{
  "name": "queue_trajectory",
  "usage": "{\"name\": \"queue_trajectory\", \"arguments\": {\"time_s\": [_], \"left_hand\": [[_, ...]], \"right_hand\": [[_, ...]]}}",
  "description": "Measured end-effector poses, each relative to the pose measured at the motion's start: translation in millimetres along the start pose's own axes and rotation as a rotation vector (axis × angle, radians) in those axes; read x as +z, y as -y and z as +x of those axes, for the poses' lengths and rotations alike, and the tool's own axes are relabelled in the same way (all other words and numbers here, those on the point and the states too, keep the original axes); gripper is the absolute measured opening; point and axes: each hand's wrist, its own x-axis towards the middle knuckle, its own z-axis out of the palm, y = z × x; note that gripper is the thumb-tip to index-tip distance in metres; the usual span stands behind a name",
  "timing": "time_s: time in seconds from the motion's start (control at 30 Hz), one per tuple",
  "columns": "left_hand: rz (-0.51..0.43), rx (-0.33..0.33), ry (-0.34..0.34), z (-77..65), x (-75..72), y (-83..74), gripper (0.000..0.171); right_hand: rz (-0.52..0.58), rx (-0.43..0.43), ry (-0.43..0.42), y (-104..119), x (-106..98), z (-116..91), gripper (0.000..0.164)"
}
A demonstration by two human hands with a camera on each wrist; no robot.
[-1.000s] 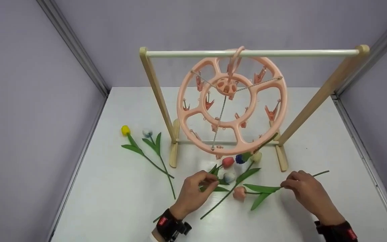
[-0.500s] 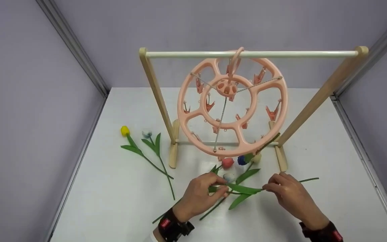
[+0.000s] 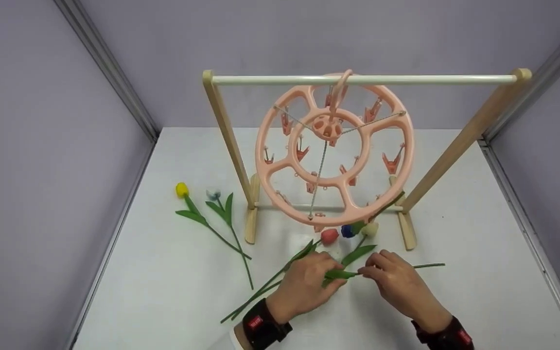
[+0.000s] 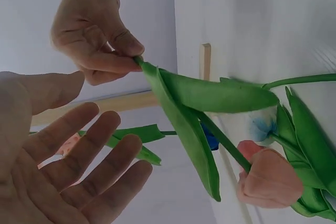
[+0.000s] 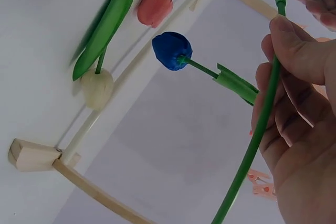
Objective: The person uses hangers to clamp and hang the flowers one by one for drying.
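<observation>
My right hand [image 3: 393, 284] pinches the green stem of a peach tulip [image 4: 270, 179] between thumb and fingers, just below its leaves. In the left wrist view the blossom points away from that hand, and two long leaves spread from the stem. My left hand [image 3: 306, 283] is beside these leaves with its fingers spread and nothing gripped. From the head view it covers the peach blossom. Below the pink ring hanger [image 3: 336, 218] a blue tulip [image 5: 172, 51] hangs head down. A red tulip [image 3: 329, 236] and a cream tulip [image 3: 370, 229] lie just beyond my hands.
The hanger hangs by its hook from a white rail [image 3: 435, 78] on a wooden-legged stand [image 3: 469, 138]. Several pink clothespins [image 3: 393, 164] dangle from it. On the left of the table lie a yellow tulip [image 3: 182, 189] and a pale blue tulip [image 3: 213, 194].
My right hand has moved left with the peach tulip, bringing its leaves up to my left hand. My left hand has shifted slightly right and down. The hanger sways a little.
</observation>
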Motion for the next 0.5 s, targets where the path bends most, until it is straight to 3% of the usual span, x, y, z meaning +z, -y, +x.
{"name": "queue_trajectory", "arguments": {"time_s": [0.27,0.5], "left_hand": [[0.214,-0.019,-0.026,3.1,13.6,-1.4,0.016],[0.251,-0.106,-0.008,4.6,20.2,-3.6,0.014]], "right_hand": [[-0.009,-0.030,-0.024,8,4,9,0.035],[0.011,-0.035,-0.009,14,6,13,0.038]]}}
